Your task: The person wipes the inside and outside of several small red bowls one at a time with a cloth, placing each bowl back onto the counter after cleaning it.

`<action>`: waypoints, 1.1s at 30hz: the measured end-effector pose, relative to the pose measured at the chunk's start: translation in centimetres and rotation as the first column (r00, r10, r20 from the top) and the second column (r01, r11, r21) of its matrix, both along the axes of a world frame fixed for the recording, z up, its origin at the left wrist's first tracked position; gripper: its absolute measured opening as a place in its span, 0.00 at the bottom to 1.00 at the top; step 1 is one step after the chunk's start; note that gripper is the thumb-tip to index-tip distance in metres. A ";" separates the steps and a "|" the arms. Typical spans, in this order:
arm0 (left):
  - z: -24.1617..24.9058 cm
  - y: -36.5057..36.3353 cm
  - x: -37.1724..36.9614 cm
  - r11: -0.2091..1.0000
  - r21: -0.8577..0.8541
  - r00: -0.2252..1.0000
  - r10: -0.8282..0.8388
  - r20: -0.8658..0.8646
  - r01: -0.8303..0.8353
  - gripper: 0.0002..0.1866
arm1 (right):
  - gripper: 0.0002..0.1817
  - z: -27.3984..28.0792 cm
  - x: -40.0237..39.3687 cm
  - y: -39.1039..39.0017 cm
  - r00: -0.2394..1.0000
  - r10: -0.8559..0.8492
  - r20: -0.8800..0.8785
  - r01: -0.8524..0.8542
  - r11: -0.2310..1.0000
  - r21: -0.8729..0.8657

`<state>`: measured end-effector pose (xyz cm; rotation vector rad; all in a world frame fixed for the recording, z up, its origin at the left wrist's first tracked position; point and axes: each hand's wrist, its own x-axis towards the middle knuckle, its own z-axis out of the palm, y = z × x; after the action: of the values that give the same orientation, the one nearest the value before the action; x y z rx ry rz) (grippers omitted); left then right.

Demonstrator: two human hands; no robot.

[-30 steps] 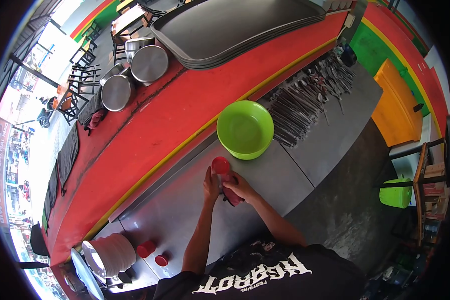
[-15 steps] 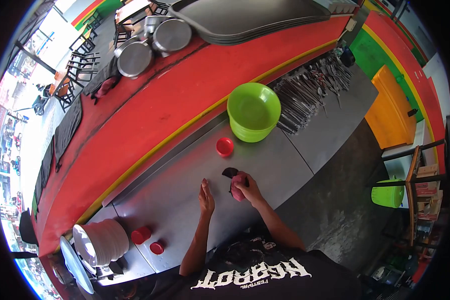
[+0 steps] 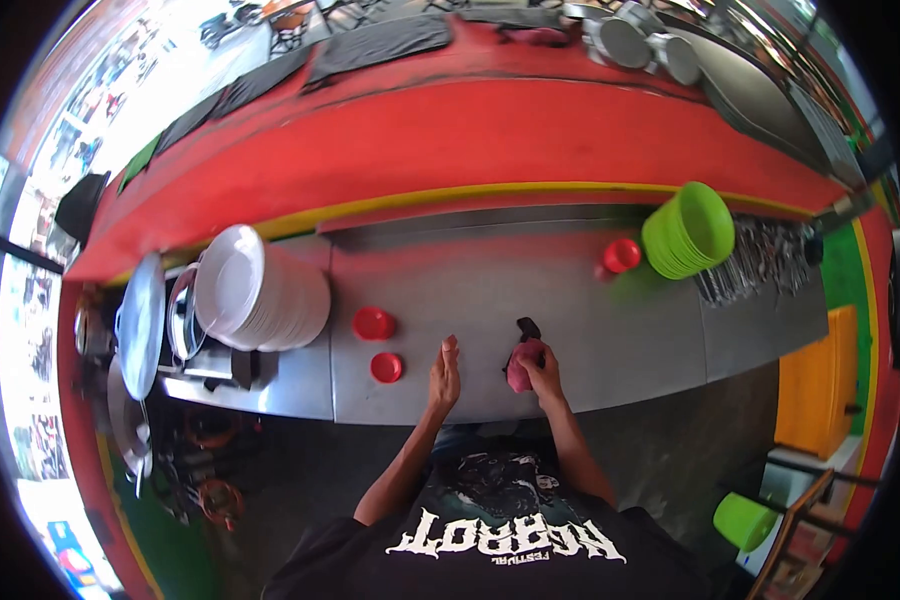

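Observation:
My right hand (image 3: pixel 542 371) is closed around a pinkish-red cloth (image 3: pixel 518 376) with a dark part sticking out at its far end, held close over the metal counter (image 3: pixel 590 340). Beside it on the left, my left hand (image 3: pixel 445 378) is held with its fingers stretched straight and palm turned inward, holding nothing. Two small red bowls, one farther back (image 3: pixel 374 323) and one nearer (image 3: pixel 386 368), lie to the left of that hand. Another red bowl (image 3: pixel 622 256) sits at the back right, beside a stack of green bowls (image 3: pixel 682 235).
A tall stack of white plates (image 3: pixel 295 300) stands at the left, near pot lids (image 3: pixel 142 325). Piled cutlery (image 3: pixel 765 262) lies beyond the green bowls. A red wall (image 3: pixel 470 135) borders the counter's back, with dark cloths (image 3: pixel 380 48) and metal canisters (image 3: pixel 620 42) on top.
The view has swung left, so the plate stack and lids show more fully and the green bowls sit farther right. My right hand still grips the cloth; my left stays stretched out.

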<state>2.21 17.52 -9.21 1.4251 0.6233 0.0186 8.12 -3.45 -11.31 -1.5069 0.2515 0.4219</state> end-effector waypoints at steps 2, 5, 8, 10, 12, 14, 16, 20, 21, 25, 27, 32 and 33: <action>1.2 1.7 -2.4 0.999 -0.015 0.999 0.031 -0.024 -0.032 0.44 | 0.28 -0.6 -1.7 2.8 0.998 0.054 0.033 -0.053 0.999 -0.001; 0.7 4.2 -7.0 0.997 -0.063 0.995 0.042 -0.095 -0.048 0.48 | 0.29 -0.8 -4.0 6.6 0.989 0.143 0.030 -0.143 0.990 -0.021; -0.3 6.5 -10.9 0.987 -0.122 0.986 0.090 -0.138 -0.107 0.48 | 0.30 -1.5 -5.7 10.1 0.969 0.243 0.040 -0.243 0.970 -0.018; -0.4 7.9 -12.9 0.983 -0.116 0.981 0.121 -0.155 -0.139 0.48 | 0.31 -1.8 -6.6 12.1 0.946 0.317 0.065 -0.315 0.948 -0.047; -0.8 9.3 -13.9 0.975 -0.078 0.965 0.191 -0.177 -0.207 0.48 | 0.32 -1.8 -7.5 14.0 0.914 0.395 0.092 -0.385 0.916 -0.113; -1.3 10.6 -14.4 0.972 -0.034 0.960 0.226 -0.166 -0.234 0.47 | 0.35 -1.6 -8.1 15.5 0.868 0.479 0.135 -0.457 0.874 -0.162; -1.5 12.1 -14.2 0.976 0.013 0.968 0.219 -0.124 -0.219 0.46 | 0.37 -2.0 -8.5 17.0 0.836 0.527 0.152 -0.496 0.845 -0.198; -4.0 14.3 -12.2 0.983 0.118 0.987 0.151 -0.056 -0.143 0.45 | 0.39 -0.3 -8.6 19.2 0.786 0.609 0.108 -0.577 0.785 -0.227; -3.9 14.7 -11.6 0.983 0.132 0.990 0.136 -0.046 -0.129 0.44 | 0.40 -0.3 -8.5 19.7 0.778 0.623 0.082 -0.596 0.773 -0.217; -3.8 15.1 -10.3 0.983 0.149 0.994 0.105 0.015 -0.106 0.41 | 0.46 -0.3 -8.6 20.9 0.747 0.659 0.083 -0.628 0.742 -0.236; -3.9 15.2 -10.3 0.983 0.141 0.993 0.118 0.021 -0.120 0.42 | 0.46 -0.2 -8.7 21.2 0.752 0.654 0.087 -0.624 0.748 -0.227; -2.9 14.7 -11.1 0.926 0.370 0.996 0.085 -0.026 -0.070 0.36 | 0.39 0.9 -8.8 21.1 0.787 0.607 0.110 -0.583 0.790 -0.189; -2.3 14.8 -11.2 0.929 0.365 0.998 0.068 -0.008 -0.061 0.33 | 0.37 0.6 -8.9 21.0 0.805 0.582 0.115 -0.560 0.810 -0.176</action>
<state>-9.00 32.28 -11.50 1.7647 0.7089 0.1804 -0.78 17.55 -10.68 -1.7309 -0.3320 0.7697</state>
